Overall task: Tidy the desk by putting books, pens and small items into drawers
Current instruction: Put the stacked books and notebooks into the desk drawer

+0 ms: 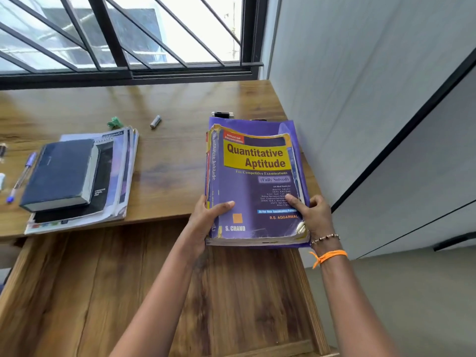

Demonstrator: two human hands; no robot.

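Purple book (253,186), right of center, sits atop a thin stack gripped at its near corners: left hand (206,222) and right hand (315,217) each curl a thumb over the cover, fingers underneath. Below lies an open wooden drawer (103,292). At left on the desk (167,161): a black book (61,173) on magazines (123,171), a pen (22,176), a battery (155,121).

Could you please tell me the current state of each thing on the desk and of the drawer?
Quantitative Aptitude book: shut, gripped by left hand and right hand.
Drawer: pulled open.
Black book: shut, lying on a stack.
Blue pen: lying flat on the desk.
Battery: lying loose on the desk.
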